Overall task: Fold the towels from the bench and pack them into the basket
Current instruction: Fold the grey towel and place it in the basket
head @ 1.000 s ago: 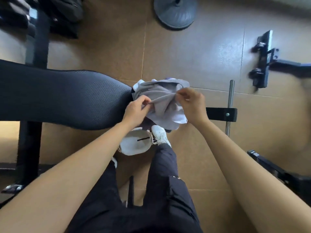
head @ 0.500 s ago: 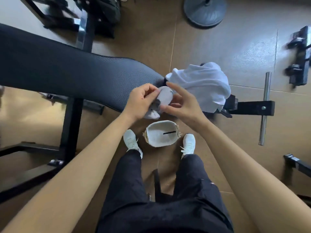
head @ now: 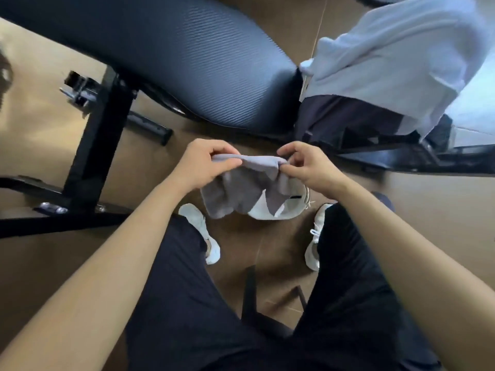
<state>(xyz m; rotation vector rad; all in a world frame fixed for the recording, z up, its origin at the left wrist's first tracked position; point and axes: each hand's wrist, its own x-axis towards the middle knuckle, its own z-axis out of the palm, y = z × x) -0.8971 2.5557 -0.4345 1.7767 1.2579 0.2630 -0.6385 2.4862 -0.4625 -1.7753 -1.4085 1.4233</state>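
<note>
Both your forearms were bare and extended forward, converging. Your left hand [head: 206, 163] and right hand [head: 308, 167] were level, each pinching the upper edge of the grey towel [head: 241, 188] between thumb and curled fingers.

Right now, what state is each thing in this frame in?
Small grey cloth towel: held up by its top edge, hanging crumpled over the basket, not inside it.
Left hand: fingers pinch the towel's left end.
Right hand: fingers pinch the towel's right end.
Round white basket: upright on the floor between the white shoes, partly hidden by the towel.
Large pale blue towel: unfolded, draped over the black padded bench end.
</note>
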